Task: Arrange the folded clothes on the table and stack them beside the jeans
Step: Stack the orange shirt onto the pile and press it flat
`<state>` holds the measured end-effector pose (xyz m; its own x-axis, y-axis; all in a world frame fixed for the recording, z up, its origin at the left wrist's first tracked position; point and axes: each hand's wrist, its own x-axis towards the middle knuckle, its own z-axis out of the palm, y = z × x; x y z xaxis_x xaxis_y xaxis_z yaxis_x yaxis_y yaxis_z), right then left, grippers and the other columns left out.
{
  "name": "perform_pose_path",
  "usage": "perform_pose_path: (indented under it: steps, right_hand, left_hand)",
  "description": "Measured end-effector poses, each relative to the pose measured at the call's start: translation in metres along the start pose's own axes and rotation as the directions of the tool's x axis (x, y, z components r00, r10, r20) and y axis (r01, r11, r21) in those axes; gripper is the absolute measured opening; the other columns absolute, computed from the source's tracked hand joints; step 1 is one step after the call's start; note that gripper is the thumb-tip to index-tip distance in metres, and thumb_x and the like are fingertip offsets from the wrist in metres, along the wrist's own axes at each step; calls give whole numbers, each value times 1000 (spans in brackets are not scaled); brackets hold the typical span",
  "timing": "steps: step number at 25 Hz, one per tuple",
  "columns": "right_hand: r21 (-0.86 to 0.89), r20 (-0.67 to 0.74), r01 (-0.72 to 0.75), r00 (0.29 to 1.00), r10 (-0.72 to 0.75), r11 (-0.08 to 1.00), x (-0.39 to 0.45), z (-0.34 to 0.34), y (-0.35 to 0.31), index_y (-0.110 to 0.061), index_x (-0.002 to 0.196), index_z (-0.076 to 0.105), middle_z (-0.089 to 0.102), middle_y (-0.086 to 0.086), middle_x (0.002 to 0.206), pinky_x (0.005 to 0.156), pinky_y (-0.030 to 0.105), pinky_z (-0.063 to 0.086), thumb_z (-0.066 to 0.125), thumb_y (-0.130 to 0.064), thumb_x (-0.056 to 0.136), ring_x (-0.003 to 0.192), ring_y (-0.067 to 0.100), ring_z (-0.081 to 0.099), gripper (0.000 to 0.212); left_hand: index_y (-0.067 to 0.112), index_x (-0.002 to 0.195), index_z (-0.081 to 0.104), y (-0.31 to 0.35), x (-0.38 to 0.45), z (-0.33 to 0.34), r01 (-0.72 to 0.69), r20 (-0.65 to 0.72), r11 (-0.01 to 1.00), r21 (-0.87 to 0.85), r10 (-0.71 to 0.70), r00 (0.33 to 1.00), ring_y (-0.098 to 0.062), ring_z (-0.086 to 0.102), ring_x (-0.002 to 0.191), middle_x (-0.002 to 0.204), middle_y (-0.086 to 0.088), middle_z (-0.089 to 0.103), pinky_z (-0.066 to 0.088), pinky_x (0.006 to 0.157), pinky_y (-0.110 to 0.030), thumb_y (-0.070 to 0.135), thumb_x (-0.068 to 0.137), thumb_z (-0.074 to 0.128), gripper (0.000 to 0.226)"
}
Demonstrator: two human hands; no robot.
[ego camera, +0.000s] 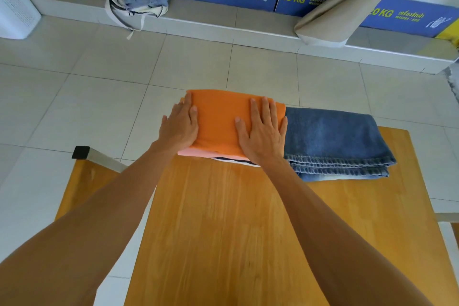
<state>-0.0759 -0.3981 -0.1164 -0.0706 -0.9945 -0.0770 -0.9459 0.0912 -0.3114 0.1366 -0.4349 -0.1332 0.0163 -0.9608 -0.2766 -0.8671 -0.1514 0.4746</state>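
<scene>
The orange folded shirt (pixel 218 119) is topping a stack over pink (pixel 188 153) and striped (pixel 233 160) pieces, touching the folded jeans (pixel 335 141) on the wooden counter (pixel 223 218); I am pressing my left hand (pixel 180 126) and right hand (pixel 263 131) flat, fingers spread, gripping nothing

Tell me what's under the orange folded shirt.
Under the orange shirt a pink garment's edge shows, then a dark-and-white striped one. Both hands press flat on top. Anything further down is covered.
</scene>
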Motion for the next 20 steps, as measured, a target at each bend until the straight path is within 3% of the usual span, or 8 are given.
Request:
perform_pose_path:
  steps: [3, 5, 7, 9, 14, 18, 20]
  right_hand:
    - [-94, 54, 18, 998, -13, 995, 16, -14, 0, -27, 158, 18, 12, 3, 166, 119, 59, -6, 12, -60, 99, 154, 24, 2, 67]
    - [-68, 2, 25, 1000, -25, 997, 22, -20, 1, -25, 155, 26, 19, 5, 165, 121, 57, -3, 14, -55, 101, 153, 25, 6, 63]
    - [35, -4, -3, 1000, 3, 999, 21, -16, 4, -26, 156, 24, 14, 4, 166, 122, 54, -1, 16, -55, 102, 154, 24, 4, 62]
    - [102, 6, -45, 999, 45, 994, 15, -5, 5, -28, 158, 17, 7, 1, 167, 123, 51, -1, 18, -55, 102, 154, 21, -1, 63]
    - [47, -28, -82, 996, 83, 996, 13, 5, 6, -27, 159, 10, 4, 2, 167, 123, 51, 1, 16, -59, 100, 154, 23, -1, 67]
    - [1, 120, -83, 989, 82, 997, 13, -15, 3, -25, 159, 5, 0, 3, 167, 122, 56, 1, 16, -59, 100, 154, 24, -3, 69]
    - [50, 163, -123, 980, 113, 991, 0, -34, 4, -17, 157, 17, 13, 7, 166, 120, 59, 10, 21, -54, 102, 153, 28, 7, 67]
  left_hand:
    - [15, 155, 5, 22, 4, -12, -22, -100, 979, 203, 44, 994, -31, -3, 151, 164, -12, 0, 3, 119, -58, 38, 103, 21, 60]
    - [14, 155, 9, 31, 2, -12, -179, -168, 951, 251, 225, 960, -28, -6, 151, 164, -9, -2, 1, 120, -55, 34, 102, 26, 59]
    - [20, 156, 10, 29, -5, 0, -256, -139, 942, 217, 290, 947, -24, -3, 151, 165, -5, 2, 3, 120, -53, 42, 103, 19, 59]
    - [23, 156, 12, 22, -7, 9, -239, -123, 958, 161, 259, 958, -21, 1, 152, 165, -1, 7, 9, 120, -51, 49, 102, 15, 60]
    - [26, 153, 25, 15, 3, 11, -240, -159, 970, 26, 241, 957, -23, 15, 149, 161, 0, 21, 24, 118, -51, 42, 103, 18, 53]
    - [23, 156, 13, 18, -1, -2, -195, -8, 981, 12, 195, 981, -25, 0, 151, 164, -2, 5, 10, 121, -49, 42, 104, 17, 55]
    - [19, 156, 7, 23, -15, -15, -145, -2, 989, -21, 145, 989, -27, -5, 151, 164, -6, -2, 8, 122, -49, 43, 104, 16, 58]
